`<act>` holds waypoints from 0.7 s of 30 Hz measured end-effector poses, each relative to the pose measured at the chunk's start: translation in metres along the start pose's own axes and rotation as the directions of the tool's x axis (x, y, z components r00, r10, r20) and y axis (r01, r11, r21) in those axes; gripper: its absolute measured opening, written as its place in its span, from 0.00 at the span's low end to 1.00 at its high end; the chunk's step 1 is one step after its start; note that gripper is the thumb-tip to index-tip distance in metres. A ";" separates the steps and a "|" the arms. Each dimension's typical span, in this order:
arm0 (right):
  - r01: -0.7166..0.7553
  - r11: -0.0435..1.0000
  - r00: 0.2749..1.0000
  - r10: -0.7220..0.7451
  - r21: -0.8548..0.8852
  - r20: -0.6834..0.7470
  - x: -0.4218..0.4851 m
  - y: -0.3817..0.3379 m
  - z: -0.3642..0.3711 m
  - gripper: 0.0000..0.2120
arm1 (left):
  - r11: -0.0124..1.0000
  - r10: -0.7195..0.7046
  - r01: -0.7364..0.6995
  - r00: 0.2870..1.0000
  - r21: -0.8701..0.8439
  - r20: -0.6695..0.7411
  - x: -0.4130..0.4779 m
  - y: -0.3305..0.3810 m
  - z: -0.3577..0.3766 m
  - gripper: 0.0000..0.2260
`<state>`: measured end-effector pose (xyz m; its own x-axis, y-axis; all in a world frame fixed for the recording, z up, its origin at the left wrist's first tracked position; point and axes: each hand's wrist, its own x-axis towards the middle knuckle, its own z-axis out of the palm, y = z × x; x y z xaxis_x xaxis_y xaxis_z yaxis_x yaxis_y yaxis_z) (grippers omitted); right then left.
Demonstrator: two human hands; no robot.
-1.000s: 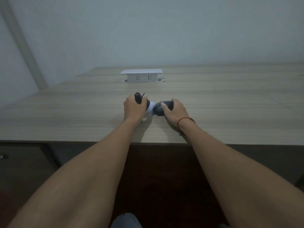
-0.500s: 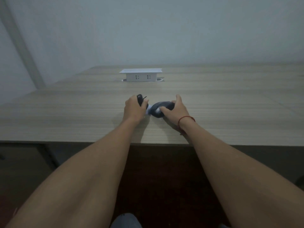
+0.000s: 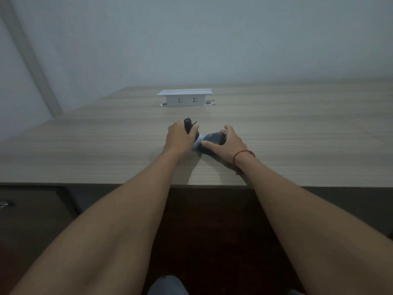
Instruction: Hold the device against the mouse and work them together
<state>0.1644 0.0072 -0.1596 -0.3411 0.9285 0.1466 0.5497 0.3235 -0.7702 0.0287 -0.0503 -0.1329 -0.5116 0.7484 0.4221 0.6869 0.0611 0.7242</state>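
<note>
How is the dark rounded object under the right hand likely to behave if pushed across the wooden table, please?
The dark rounded object looks smooth and domed, so it probably slides easily on the wooden table. It seems rigid under the right hand. Sitting low, it is unlikely to tip.

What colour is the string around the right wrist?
Red; the string shows best in the head view, the only one.

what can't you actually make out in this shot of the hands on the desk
Head view only:
- Dark object in the left hand: the curled fingers cover most of it, so its kind is unclear.
- Dark rounded object under the right hand: palm and shadow hide its near side.
- Pale piece between the hands: mostly hidden, unidentifiable.
- Socket box: markings too small.
- Metal handle: cut by the left edge.
</note>
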 end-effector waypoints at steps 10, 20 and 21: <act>-0.028 0.999 0.999 0.027 0.024 0.040 -0.001 -0.002 0.001 0.51 | 1.000 0.029 -0.029 1.000 0.005 -0.008 -0.002 0.002 0.008 0.13; -0.014 1.000 0.999 0.014 -0.001 0.046 -0.004 -0.001 0.000 0.51 | 0.985 0.099 -0.098 0.995 0.142 0.001 0.001 0.013 0.006 0.16; -0.012 1.000 0.999 0.011 0.001 0.048 -0.004 -0.001 -0.001 0.51 | 0.988 0.106 -0.105 0.994 0.113 0.004 0.002 0.013 0.006 0.15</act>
<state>0.1657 0.0037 -0.1589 -0.3709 0.9224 0.1078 0.5531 0.3127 -0.7722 0.0395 -0.0444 -0.1257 -0.4342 0.7532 0.4941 0.7908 0.0560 0.6096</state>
